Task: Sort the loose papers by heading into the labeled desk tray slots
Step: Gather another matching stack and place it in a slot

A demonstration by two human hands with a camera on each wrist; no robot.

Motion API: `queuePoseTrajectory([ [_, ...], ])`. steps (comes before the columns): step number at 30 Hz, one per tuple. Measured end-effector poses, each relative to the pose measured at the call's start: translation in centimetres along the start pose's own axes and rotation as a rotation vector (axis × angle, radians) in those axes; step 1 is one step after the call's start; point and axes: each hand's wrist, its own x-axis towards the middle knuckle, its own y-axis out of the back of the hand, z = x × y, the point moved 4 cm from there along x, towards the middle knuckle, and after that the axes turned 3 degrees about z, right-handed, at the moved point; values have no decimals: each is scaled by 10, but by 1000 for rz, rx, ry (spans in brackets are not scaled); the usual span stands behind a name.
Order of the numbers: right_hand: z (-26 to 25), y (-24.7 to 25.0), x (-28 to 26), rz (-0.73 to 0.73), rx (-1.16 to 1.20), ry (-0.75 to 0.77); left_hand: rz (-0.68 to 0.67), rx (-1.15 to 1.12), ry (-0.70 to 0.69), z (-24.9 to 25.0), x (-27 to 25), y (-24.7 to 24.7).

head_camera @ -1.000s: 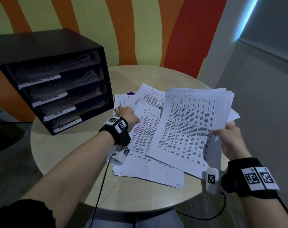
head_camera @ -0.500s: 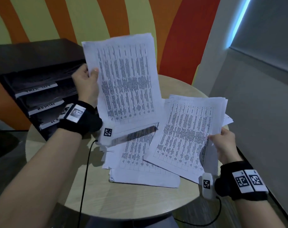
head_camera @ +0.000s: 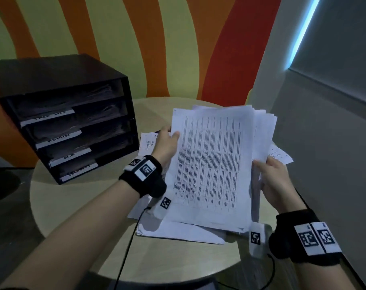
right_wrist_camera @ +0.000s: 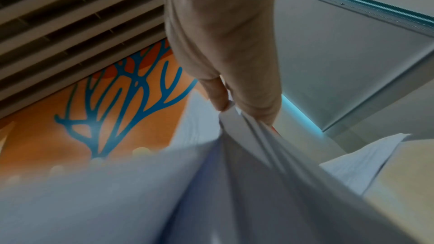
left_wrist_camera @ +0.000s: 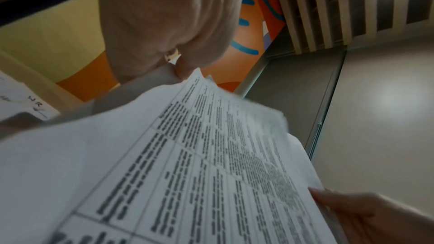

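A sheaf of printed table sheets (head_camera: 211, 168) is held up over the round table between both hands. My left hand (head_camera: 167, 143) pinches its left edge, thumb on top; the left wrist view shows that sheet (left_wrist_camera: 187, 173) close up. My right hand (head_camera: 276, 181) grips the right edge of the sheaf, where the papers (right_wrist_camera: 246, 136) bunch between thumb and fingers. More loose papers (head_camera: 178, 231) lie flat beneath on the table. The black desk tray (head_camera: 58, 80) stands at the left with several labelled slots holding papers; its white labels (head_camera: 58, 137) are too blurred to read.
The round beige table (head_camera: 77, 206) has bare surface in front of the tray and near its front edge. A striped orange and yellow wall stands behind, a grey wall at the right. Cables hang from both wristbands over the table edge.
My left hand lifted a sheet from the table pile, raised it in front of the tray, then brought it right and down onto the sheaf my right hand holds.
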Motion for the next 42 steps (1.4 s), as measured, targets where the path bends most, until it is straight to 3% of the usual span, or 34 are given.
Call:
queuePoseTrajectory([
  [2,2,-1,2,36,54,-3,7,-77,32,-3,-2,-7],
  [5,8,-8,3,-72,163,-61,-19,-29,-16,4,-8,-14],
  [8,13,-13,0,-138,-21,-46,-92,36,-120,12,-13,-20],
  [10,17,-10,1,-72,-88,-62,-141,75,-128,12,-12,-19],
  [13,20,6,7,99,-32,-61,-51,126,-130,6,4,-1],
  [16,29,24,19,277,82,-74,62,276,6,-13,23,32],
  [18,32,32,23,334,134,-101,38,370,146,-31,30,49],
  [21,34,41,25,361,110,-115,-41,331,338,-53,30,59],
  [24,40,46,26,372,56,-118,-155,654,272,-60,27,55],
  [27,45,48,27,372,13,-134,-168,752,236,-59,21,48],
  [33,52,47,29,354,-44,-123,-142,675,135,-51,20,37],
  [37,51,46,30,338,-40,-119,-227,593,132,-56,21,41],
  [42,52,43,30,307,-29,-127,-122,457,87,-53,29,59],
])
